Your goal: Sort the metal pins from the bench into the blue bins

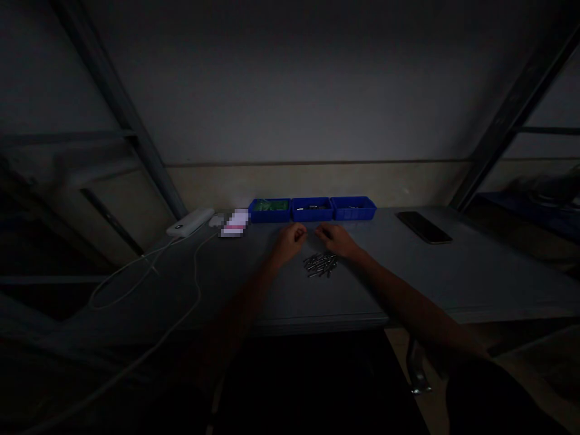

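The scene is dim. My left hand [292, 237] rests on the grey table [475, 278] with its fingers curled in; what they hold, if anything, is too small to see. My right hand [335, 238] lies close beside it, fingers bent and pinched toward the left hand. Just in front of the right hand sits a small pile of shiny metal screws or pins [321, 264]. Behind both hands stand three blue bins in a row: the left bin [269, 210] holds something green, the middle bin [312, 209] and the right bin [353, 208] hold small metal parts.
A white power bank [189, 222] with a white cable [149, 266] lies at the back left. A dark phone [423, 227] lies flat at the back right. Metal shelf frames stand on both sides. A wall rises right behind the bins.
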A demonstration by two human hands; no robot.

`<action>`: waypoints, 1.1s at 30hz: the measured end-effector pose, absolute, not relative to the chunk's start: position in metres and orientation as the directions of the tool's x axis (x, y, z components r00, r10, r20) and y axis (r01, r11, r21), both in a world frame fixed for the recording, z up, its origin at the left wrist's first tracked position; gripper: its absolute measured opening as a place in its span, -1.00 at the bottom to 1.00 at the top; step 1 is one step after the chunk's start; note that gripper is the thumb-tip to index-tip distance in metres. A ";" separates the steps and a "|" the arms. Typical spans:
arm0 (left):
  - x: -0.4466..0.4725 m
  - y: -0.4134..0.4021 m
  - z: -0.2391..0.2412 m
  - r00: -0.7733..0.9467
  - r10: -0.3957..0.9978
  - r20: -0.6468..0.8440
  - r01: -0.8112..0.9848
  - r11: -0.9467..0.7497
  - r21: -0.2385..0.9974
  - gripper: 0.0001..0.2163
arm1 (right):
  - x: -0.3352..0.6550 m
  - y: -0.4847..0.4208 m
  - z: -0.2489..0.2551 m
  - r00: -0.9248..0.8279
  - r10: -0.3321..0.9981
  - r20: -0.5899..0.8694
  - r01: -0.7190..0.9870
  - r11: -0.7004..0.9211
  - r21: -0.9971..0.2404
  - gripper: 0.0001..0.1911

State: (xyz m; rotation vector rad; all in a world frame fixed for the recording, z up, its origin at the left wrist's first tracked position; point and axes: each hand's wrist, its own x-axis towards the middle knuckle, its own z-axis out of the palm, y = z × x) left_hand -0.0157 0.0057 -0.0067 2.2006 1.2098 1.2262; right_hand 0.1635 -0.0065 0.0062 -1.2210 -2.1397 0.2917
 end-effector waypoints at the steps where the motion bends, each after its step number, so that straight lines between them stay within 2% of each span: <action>1: -0.016 0.006 -0.006 0.266 0.810 0.522 0.511 -0.578 0.637 -0.98 | 0.163 -0.007 0.007 -0.357 0.833 0.424 0.683 0.542 -0.490 -0.79; 10: -0.016 0.001 -0.002 0.302 0.787 0.538 0.563 -0.603 0.565 -0.87 | 0.164 -0.008 0.007 -0.361 0.821 0.441 0.677 0.556 -0.481 -0.81; 18: -0.016 -0.001 0.001 0.331 0.774 0.540 0.566 -0.620 0.543 -0.85 | 0.165 -0.008 0.008 -0.339 0.815 0.471 0.634 0.568 -0.526 -0.85; 25: -0.017 0.001 -0.001 0.296 0.795 0.530 0.499 -0.602 0.624 -0.90 | 0.166 -0.007 0.009 -0.355 0.808 0.470 0.644 0.576 -0.504 -0.82; 33: -0.017 -0.001 0.002 0.307 0.790 0.531 0.506 -0.608 0.612 -0.90 | 0.166 -0.007 0.008 -0.358 0.810 0.464 0.653 0.572 -0.496 -0.81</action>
